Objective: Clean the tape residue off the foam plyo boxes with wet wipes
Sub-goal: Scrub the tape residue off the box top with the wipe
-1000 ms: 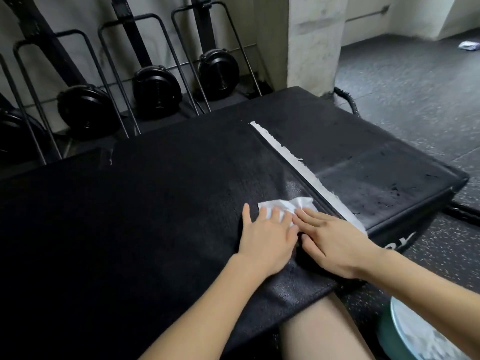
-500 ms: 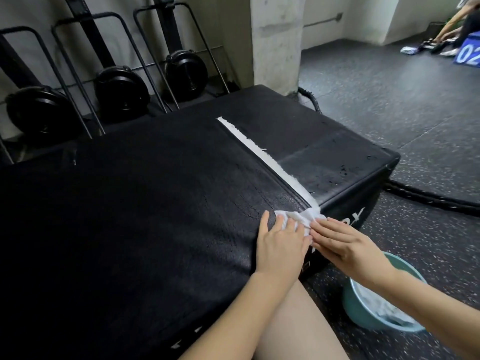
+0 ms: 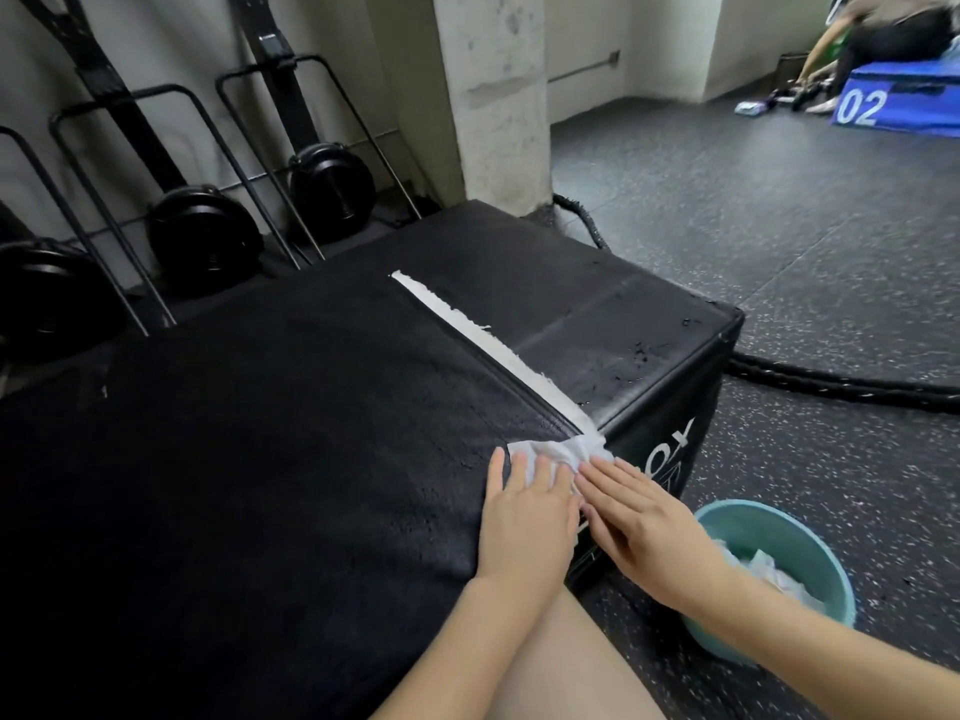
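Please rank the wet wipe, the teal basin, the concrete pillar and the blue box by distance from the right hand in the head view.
From the right hand:
1. Wet wipe: under its fingertips, at the box edge.
2. Teal basin: on the floor, just right of it.
3. Concrete pillar: behind the black box.
4. Blue box: far right corner.

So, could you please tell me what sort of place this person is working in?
Most likely a gym. The hands work on a black foam plyo box, weight plates sit in racks along the wall, a thick battle rope lies on speckled rubber flooring, and a blue numbered box stands beyond.
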`<state>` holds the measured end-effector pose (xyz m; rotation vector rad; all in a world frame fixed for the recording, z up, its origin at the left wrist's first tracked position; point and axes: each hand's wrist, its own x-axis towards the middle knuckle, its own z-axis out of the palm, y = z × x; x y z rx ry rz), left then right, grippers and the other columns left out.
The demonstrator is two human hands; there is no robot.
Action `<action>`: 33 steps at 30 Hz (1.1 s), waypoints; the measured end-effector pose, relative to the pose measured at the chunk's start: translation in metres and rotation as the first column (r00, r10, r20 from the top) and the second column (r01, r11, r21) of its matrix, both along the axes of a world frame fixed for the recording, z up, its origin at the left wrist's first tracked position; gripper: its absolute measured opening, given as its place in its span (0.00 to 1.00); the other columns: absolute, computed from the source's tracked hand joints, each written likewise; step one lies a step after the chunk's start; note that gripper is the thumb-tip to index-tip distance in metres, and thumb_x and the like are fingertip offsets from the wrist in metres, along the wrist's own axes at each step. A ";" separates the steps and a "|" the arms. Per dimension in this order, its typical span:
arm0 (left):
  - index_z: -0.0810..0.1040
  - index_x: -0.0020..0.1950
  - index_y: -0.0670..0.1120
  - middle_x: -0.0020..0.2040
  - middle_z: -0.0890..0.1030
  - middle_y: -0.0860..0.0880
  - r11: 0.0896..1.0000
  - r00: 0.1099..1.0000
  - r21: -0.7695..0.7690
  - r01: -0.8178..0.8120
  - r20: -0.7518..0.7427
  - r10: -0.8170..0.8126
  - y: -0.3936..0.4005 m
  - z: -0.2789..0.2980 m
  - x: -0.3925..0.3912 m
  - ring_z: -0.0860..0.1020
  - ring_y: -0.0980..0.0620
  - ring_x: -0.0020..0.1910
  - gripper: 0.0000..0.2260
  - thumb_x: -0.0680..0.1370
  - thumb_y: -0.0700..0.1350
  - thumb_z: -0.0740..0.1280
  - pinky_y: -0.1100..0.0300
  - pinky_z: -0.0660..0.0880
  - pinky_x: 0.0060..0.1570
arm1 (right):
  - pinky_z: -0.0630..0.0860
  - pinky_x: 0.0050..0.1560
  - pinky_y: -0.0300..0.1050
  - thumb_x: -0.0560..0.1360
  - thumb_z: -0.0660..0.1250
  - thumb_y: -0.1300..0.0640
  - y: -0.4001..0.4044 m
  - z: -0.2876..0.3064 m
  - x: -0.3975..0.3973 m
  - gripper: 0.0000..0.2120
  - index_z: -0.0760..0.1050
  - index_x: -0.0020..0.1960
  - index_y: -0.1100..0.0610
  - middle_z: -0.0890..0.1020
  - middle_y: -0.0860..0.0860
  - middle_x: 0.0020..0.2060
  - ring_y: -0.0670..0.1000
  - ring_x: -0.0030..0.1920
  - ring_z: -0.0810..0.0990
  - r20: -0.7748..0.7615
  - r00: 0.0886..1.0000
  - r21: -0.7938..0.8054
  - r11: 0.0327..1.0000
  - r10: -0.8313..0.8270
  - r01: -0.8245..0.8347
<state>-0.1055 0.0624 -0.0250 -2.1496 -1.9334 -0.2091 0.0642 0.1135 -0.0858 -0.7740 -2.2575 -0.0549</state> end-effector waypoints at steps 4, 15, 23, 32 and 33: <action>0.80 0.53 0.50 0.50 0.82 0.53 0.997 0.999 0.059 0.046 0.025 -0.048 -0.036 -0.004 -0.010 0.77 0.52 0.61 0.14 0.80 0.52 0.56 0.41 0.67 0.69 | 0.71 0.71 0.53 0.80 0.67 0.56 -0.030 -0.018 -0.008 0.15 0.82 0.63 0.61 0.80 0.54 0.66 0.54 0.70 0.76 -0.055 0.998 -0.040 0.999 0.006 -0.009; 0.87 0.50 0.54 0.44 0.85 0.59 0.956 0.656 0.075 -0.282 0.742 0.136 -0.121 0.045 -0.026 0.80 0.58 0.49 0.05 0.76 0.46 0.73 0.55 0.76 0.60 | 0.76 0.64 0.41 0.78 0.71 0.52 -0.110 0.050 -0.040 0.11 0.84 0.58 0.54 0.84 0.41 0.57 0.42 0.61 0.81 -0.420 0.907 -0.297 0.943 0.014 -0.152; 0.85 0.49 0.47 0.44 0.87 0.49 0.981 -0.057 -0.007 -0.194 0.998 -0.004 -0.158 0.101 0.022 0.85 0.52 0.48 0.06 0.78 0.37 0.70 0.54 0.79 0.53 | 0.79 0.50 0.35 0.75 0.73 0.61 -0.178 0.133 -0.026 0.07 0.87 0.50 0.51 0.88 0.47 0.45 0.46 0.49 0.86 -0.723 0.607 -0.649 0.627 -0.330 -0.432; 0.76 0.58 0.41 0.49 0.85 0.41 0.996 -0.322 0.055 0.063 0.946 -0.032 -0.154 0.104 0.070 0.84 0.45 0.52 0.07 0.81 0.42 0.67 0.51 0.79 0.54 | 0.75 0.52 0.31 0.71 0.78 0.61 -0.189 0.151 0.007 0.19 0.82 0.59 0.45 0.84 0.38 0.50 0.42 0.51 0.83 -0.625 0.655 -0.640 0.759 -0.423 -0.121; 0.77 0.57 0.42 0.48 0.85 0.42 0.993 -0.310 0.052 0.102 0.951 -0.018 -0.151 0.104 0.075 0.84 0.47 0.50 0.07 0.81 0.42 0.67 0.53 0.79 0.52 | 0.73 0.52 0.29 0.71 0.78 0.60 -0.186 0.150 0.015 0.22 0.81 0.61 0.43 0.81 0.37 0.52 0.41 0.54 0.80 -0.590 0.680 -0.616 0.787 -0.436 -0.030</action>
